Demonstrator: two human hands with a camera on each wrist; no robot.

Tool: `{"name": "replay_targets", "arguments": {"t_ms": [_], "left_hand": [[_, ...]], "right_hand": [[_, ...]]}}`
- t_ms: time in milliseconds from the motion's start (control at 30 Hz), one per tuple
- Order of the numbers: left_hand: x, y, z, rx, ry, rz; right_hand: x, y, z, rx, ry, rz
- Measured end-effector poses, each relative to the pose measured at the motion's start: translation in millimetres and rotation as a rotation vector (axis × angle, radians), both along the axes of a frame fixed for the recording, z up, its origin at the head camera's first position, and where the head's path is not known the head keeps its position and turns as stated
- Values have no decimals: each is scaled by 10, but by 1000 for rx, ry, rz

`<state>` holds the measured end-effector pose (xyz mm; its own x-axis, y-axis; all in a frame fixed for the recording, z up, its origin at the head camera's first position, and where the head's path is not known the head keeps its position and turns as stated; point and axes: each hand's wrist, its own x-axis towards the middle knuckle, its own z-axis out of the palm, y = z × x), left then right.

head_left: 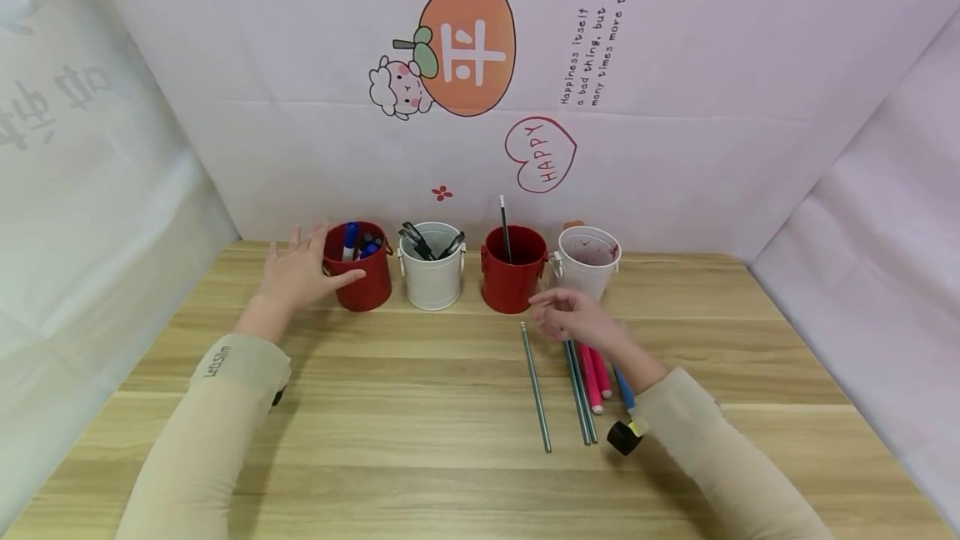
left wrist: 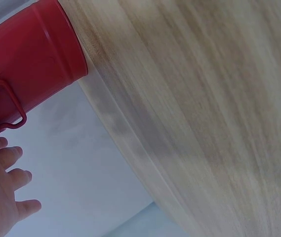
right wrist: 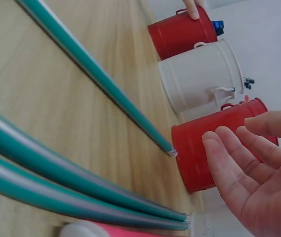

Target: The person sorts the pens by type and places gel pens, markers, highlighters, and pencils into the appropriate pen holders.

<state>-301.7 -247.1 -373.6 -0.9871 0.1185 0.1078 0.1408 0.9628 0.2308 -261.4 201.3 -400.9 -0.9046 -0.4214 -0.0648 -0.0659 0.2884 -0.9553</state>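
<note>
A pale back sheet (head_left: 300, 40) is hanging behind the wood-grain tabletop (head_left: 390, 432), displaying an orange fruit (head_left: 495, 11), a sheep (head_left: 397, 92), black lettering (head_left: 592, 36), a red heart (head_left: 542, 155) and a small flower (head_left: 442, 192). A left sheet (head_left: 97, 182) and a right sheet (head_left: 885, 215) are flanking it. Soft light is falling across everything.

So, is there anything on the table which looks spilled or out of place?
Nothing looks spilled; the four buckets stand upright. Mildly odd: one green pencil lies apart, while two green pencils lie close together.
</note>
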Motion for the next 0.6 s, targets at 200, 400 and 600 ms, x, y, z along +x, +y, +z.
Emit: {"name": "replay_targets", "arguments": {"t_ms": [200, 400, 600], "left_hand": [[-3, -4, -2, -10, 3, 1], [4, 1, 0, -9, 3, 1], [10, 3, -2, -11, 7, -1]], "right_hand": [[3, 3, -54, 22, -38, -26], [-6, 12, -100, 41, -44, -17], [-12, -2, -165, 78, -57, 22]]}}
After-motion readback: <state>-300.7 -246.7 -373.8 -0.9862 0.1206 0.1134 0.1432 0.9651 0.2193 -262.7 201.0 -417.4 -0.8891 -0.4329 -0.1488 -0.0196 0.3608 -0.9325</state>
